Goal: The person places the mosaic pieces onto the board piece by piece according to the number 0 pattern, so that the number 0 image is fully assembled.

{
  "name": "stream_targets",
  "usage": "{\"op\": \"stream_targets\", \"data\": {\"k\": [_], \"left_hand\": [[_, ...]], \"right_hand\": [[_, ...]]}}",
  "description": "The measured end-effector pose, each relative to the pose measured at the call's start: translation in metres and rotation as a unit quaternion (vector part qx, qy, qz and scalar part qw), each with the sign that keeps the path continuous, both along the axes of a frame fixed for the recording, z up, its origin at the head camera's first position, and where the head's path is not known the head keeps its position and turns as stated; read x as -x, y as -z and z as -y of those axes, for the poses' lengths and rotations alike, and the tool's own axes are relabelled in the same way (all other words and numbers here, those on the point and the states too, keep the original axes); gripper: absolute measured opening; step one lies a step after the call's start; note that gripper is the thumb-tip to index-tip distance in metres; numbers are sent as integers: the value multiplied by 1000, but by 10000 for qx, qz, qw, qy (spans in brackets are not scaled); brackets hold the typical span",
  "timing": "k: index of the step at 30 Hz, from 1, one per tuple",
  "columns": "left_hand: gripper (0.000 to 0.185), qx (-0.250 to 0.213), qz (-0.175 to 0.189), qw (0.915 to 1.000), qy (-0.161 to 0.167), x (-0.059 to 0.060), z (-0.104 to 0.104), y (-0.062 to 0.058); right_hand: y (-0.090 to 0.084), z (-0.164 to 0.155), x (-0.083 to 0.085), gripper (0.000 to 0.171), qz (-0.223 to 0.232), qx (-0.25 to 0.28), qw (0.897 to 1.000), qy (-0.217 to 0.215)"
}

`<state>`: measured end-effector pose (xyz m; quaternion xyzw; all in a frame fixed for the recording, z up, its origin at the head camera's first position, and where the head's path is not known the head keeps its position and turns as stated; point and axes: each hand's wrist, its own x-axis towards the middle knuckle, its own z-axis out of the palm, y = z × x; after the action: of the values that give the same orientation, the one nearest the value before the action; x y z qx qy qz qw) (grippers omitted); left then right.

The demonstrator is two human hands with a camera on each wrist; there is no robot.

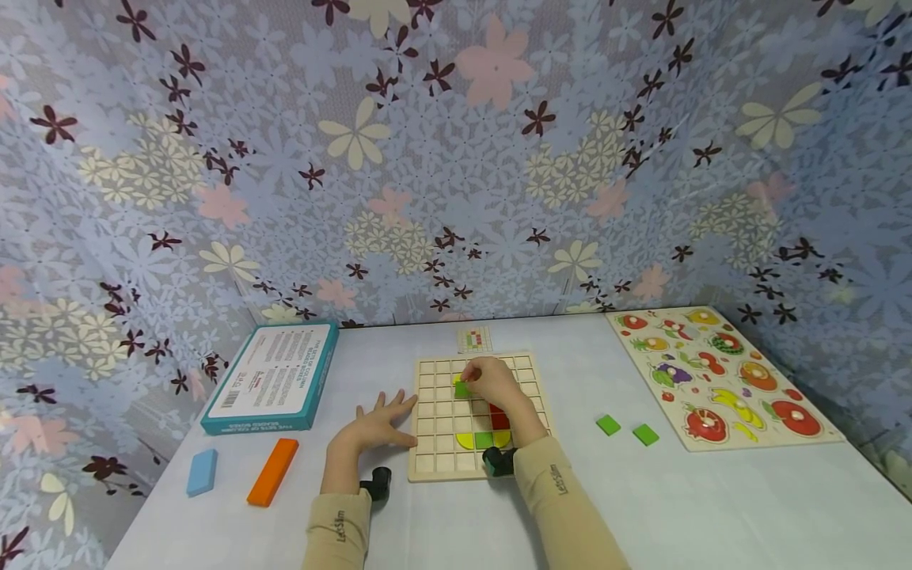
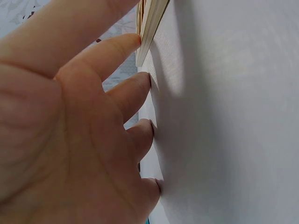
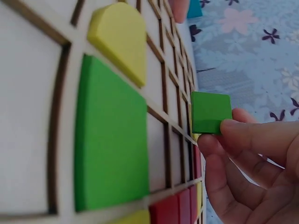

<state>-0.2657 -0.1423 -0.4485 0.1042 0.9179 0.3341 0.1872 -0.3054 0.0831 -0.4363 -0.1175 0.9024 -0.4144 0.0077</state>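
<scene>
My right hand [image 1: 495,384] pinches a green square tile [image 3: 211,112] between thumb and fingertips over the upper part of the wooden grid board [image 1: 427,467]. In the right wrist view, a green tile [image 3: 112,140] and a yellow rounded tile [image 3: 119,39] sit side by side in cells close to the camera. Red tiles [image 1: 500,419] lie in the board under my right wrist, partly hidden by it. My left hand [image 1: 381,423] rests with fingers spread at the board's left edge, fingertips on the cloth and at the rim. A small pattern card [image 1: 473,340] lies behind the board.
Two loose green tiles [image 1: 645,435] lie right of the board, near a fruit puzzle board [image 1: 684,396]. At left are a teal-edged box [image 1: 274,376], a blue block [image 1: 203,473] and an orange block [image 1: 273,473]. A flowered curtain [image 1: 456,174] hangs behind the table.
</scene>
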Motion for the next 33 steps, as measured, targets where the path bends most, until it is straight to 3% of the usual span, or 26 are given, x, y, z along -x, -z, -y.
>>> {"op": "stream_targets", "data": {"k": [10,16,22,29,33], "left_hand": [[81,-37,86,10000,-22,1,0,2],[80,92,68,9999,-66,2,-1,2],[80,75,57,10000,-27,2,-1,2],[80,67,67,10000,-32,2,-1,1],[80,54,64,10000,-23,2,0,2]], "right_hand": [[4,5,7,8,60,-723,9974,45],[1,4,6,23,175,-1101,9937,-99],[0,3,4,34,340,-1217,9916,-269],[-3,2,3,33,290,-1525,9866,-495],[-4,1,3,29,399,-1381,9879,-579]]}}
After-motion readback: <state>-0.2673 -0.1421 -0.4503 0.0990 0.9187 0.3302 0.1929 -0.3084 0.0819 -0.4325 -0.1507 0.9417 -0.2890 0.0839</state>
